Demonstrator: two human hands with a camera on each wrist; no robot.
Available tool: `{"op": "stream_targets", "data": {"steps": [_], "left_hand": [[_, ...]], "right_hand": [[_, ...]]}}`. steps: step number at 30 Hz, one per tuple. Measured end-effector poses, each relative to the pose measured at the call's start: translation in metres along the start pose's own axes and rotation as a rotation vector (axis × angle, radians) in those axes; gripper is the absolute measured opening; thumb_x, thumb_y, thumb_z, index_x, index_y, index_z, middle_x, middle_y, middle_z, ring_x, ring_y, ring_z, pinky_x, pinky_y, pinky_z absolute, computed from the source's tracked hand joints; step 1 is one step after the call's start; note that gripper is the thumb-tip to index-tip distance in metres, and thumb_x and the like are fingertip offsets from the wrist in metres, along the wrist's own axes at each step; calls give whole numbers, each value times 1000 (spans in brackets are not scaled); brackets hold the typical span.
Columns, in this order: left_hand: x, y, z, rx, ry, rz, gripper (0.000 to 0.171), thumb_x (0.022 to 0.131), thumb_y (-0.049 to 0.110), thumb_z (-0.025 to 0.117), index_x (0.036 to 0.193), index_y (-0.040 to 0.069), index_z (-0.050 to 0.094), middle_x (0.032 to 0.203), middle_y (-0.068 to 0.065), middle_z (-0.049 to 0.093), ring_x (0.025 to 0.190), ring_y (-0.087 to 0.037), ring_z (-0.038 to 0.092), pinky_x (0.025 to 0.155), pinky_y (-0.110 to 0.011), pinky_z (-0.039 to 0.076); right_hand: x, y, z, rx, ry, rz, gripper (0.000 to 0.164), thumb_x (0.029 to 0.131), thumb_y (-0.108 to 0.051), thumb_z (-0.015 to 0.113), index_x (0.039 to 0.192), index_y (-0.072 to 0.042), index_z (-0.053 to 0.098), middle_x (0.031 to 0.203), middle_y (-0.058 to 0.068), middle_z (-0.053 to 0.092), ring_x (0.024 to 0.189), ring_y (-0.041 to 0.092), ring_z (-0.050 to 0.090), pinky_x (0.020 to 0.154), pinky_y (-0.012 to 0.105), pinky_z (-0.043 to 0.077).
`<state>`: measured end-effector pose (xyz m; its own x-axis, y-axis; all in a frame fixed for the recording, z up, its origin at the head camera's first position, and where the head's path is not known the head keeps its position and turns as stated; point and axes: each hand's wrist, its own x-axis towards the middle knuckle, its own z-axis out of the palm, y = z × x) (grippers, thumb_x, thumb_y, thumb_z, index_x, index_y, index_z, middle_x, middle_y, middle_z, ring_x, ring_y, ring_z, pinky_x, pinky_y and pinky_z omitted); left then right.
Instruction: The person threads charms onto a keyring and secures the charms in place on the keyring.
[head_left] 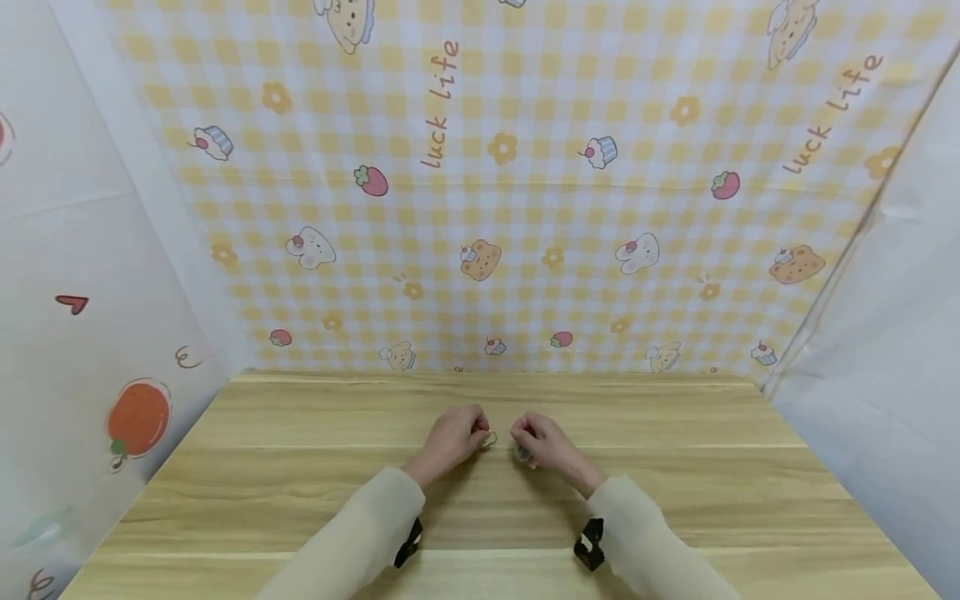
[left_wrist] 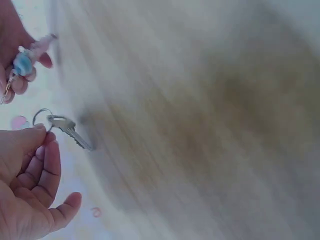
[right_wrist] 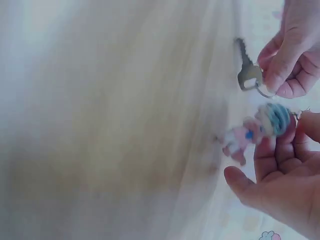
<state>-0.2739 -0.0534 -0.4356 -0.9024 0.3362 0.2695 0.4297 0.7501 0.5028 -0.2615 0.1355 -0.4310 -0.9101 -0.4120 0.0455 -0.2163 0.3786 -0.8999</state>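
Note:
Between thumb and forefinger my left hand [head_left: 456, 433] pinches a metal split ring [left_wrist: 42, 116], and a silver key [left_wrist: 70, 131] hangs from it. My right hand [head_left: 549, 443] pinches the small metal clasp of a doll keychain [right_wrist: 257, 128]. The doll has a blue-and-white top and a pink body, and it dangles beside the curled fingers. Both hands are close together above the wooden table, with a narrow gap between the ring and the clasp. In the right wrist view the key [right_wrist: 248, 70] points away from the left fingertips.
The light wooden table [head_left: 480, 517] spreads around both hands. Behind it hangs a yellow checked cloth [head_left: 525, 208] with cartoon prints. White cloth walls [head_left: 75, 225] stand at either side. Black wrist straps [head_left: 408, 543] are on both sleeves.

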Motion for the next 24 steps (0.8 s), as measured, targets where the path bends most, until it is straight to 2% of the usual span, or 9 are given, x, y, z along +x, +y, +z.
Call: {"op": "stream_targets", "data": {"steps": [4, 7, 8, 11, 13, 17, 20, 24], "left_hand": [[-7, 11, -7, -71, 23, 39, 6, 83, 8, 69, 79, 8, 64, 72, 2, 63, 63, -6, 53, 59, -19, 43], [-12, 21, -12, -115, 38, 69, 5, 83, 8, 69, 82, 4, 67, 75, 0, 67, 66, -7, 58, 61, -19, 46], [-14, 24, -13, -130, 43, 74, 5, 83, 8, 70, 82, 4, 67, 75, 0, 68, 66, -7, 59, 61, -19, 47], [-20, 34, -17, -176, 62, 82, 5, 82, 8, 70, 82, 3, 68, 75, -1, 69, 66, -7, 60, 60, -17, 47], [-23, 40, -18, -204, 74, 77, 5, 83, 8, 70, 81, 3, 68, 75, -1, 69, 64, -5, 59, 58, -17, 46], [-29, 48, -17, -234, 98, 78, 5, 84, 8, 69, 81, 4, 68, 74, -1, 68, 61, -3, 56, 55, -16, 45], [-31, 53, -16, -234, 115, 91, 3, 82, 5, 70, 80, 6, 69, 74, -2, 69, 62, -4, 58, 56, -15, 45], [-33, 56, -17, -228, 116, 96, 5, 82, 2, 69, 80, 6, 69, 74, -2, 69, 64, -5, 59, 58, -15, 46]], "right_hand": [[-14, 0, -1, 146, -21, 21, 21, 100, -13, 43, 97, 6, 50, 91, 8, 60, 77, 10, 53, 71, 26, 44], [-24, -4, 0, 192, -11, 14, 21, 101, -16, 42, 97, 3, 48, 99, 11, 63, 88, 9, 56, 85, 29, 44], [-27, -6, 1, 212, -6, 11, 21, 101, -16, 41, 98, 3, 48, 100, 13, 63, 87, 10, 57, 85, 30, 45], [-33, -13, 4, 217, 43, -25, 18, 101, -13, 42, 99, 5, 46, 93, 17, 62, 77, 12, 58, 73, 28, 50], [-37, -18, 7, 157, 94, -83, 14, 99, -9, 44, 98, 5, 46, 86, 15, 60, 70, 12, 57, 66, 28, 51], [-42, -20, 14, -101, 236, -300, 4, 94, -2, 51, 92, 1, 49, 73, 6, 55, 65, 8, 53, 59, 23, 49], [-43, -18, 17, -248, 331, -419, 6, 92, 0, 55, 88, -3, 50, 69, 1, 53, 60, 3, 47, 52, 19, 43], [-44, -15, 19, -354, 411, -469, 10, 89, 2, 59, 86, -6, 53, 68, -3, 52, 60, -1, 42, 50, 17, 39]]}}
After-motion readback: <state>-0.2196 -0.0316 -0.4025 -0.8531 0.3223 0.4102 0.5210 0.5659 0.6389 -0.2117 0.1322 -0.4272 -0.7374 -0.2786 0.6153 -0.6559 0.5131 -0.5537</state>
